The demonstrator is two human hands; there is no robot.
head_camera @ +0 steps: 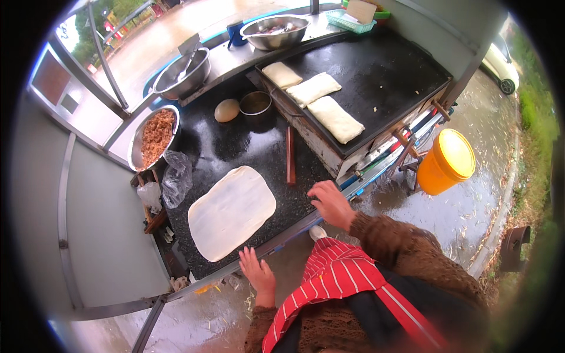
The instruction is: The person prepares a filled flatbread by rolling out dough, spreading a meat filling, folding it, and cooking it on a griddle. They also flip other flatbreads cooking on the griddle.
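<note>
A thin rolled-out sheet of dough [231,214] lies flat on the dark speckled counter [220,154]. Just below its lower edge, at the counter's front rim, is my left hand [257,270], empty with fingers apart. My right hand [331,202] hovers by the front edge near the griddle's corner, fingers spread and holding nothing. A brown wooden stick [290,156] rests on the counter between dough and griddle. Behind it are a ball of dough [227,110] and a small round metal container [255,104]. Three folded dough pieces [336,119] lie on the black griddle [388,79].
At the left stand a metal bowl of reddish-brown filling [157,137] and a crumpled plastic bag [176,178]. Two steel bowls, one with a utensil [183,74], one with contents [276,31], sit on the back ledge beside a green basket [351,21]. A yellow lidded bucket [446,161] is at right.
</note>
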